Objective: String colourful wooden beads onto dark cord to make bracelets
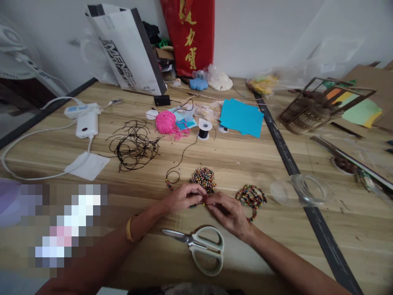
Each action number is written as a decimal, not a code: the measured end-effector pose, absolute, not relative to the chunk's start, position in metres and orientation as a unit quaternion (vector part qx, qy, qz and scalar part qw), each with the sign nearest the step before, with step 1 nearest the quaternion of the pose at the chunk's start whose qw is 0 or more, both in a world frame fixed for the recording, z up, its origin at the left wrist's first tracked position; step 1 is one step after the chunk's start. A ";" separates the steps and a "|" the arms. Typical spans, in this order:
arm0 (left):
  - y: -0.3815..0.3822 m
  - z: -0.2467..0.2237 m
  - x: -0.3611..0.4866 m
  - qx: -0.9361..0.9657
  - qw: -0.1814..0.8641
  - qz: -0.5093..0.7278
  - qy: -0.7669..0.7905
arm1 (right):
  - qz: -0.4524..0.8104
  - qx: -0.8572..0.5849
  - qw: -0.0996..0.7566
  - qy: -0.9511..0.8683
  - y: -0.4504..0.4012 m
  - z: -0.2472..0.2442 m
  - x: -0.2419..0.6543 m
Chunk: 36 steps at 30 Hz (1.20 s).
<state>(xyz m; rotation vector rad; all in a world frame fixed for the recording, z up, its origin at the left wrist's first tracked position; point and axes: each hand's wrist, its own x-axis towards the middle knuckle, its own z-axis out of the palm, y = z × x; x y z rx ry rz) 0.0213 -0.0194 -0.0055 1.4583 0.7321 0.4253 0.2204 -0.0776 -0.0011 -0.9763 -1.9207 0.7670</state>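
My left hand [186, 196] is closed, thumb against fingers, on a thin dark cord strung with small coloured beads. Close beside it, the fingertips of my right hand [229, 211] pinch the same cord, with a yellow bead [203, 204] between the two hands. A loose pile of multicoloured beads [202, 177] lies just beyond my fingers. The black cord [183, 153] runs from a white spool [204, 129] to a beaded stretch [168, 184] left of my left hand. Finished-looking bead strands [251, 196] lie coiled right of my right hand. Scissors [207, 245] rest below both hands.
A tangle of black cord [135, 145], pink yarn [166, 122] and blue paper sheets [242, 116] lie farther back. A white power bank [86, 125] with cable sits left. On the right are a clear round container [311, 190] and a slatted basket [307, 119].
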 end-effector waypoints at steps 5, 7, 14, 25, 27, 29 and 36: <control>-0.019 -0.009 0.021 0.620 0.693 0.185 0.317 | 0.278 -0.381 0.419 -0.776 -0.078 -0.005 0.221; -0.019 -0.012 0.021 0.622 0.694 0.185 0.311 | 0.273 -0.381 0.425 -0.775 -0.078 -0.005 0.220; -0.019 -0.012 0.023 0.668 0.650 0.194 0.305 | 0.273 -0.380 0.434 -0.770 -0.078 -0.003 0.220; -0.018 -0.004 0.025 0.699 0.611 0.181 0.323 | 0.240 -0.401 0.409 -0.784 -0.077 -0.002 0.224; -0.019 -0.004 0.025 0.699 0.611 0.186 0.321 | 0.224 -0.422 0.411 -0.776 -0.074 -0.001 0.227; -0.019 -0.003 0.025 0.696 0.614 0.187 0.322 | 0.211 -0.455 0.407 -0.764 -0.069 -0.001 0.231; -0.018 -0.002 0.025 0.698 0.611 0.193 0.319 | 0.204 -0.504 0.329 -0.772 -0.050 -0.006 0.243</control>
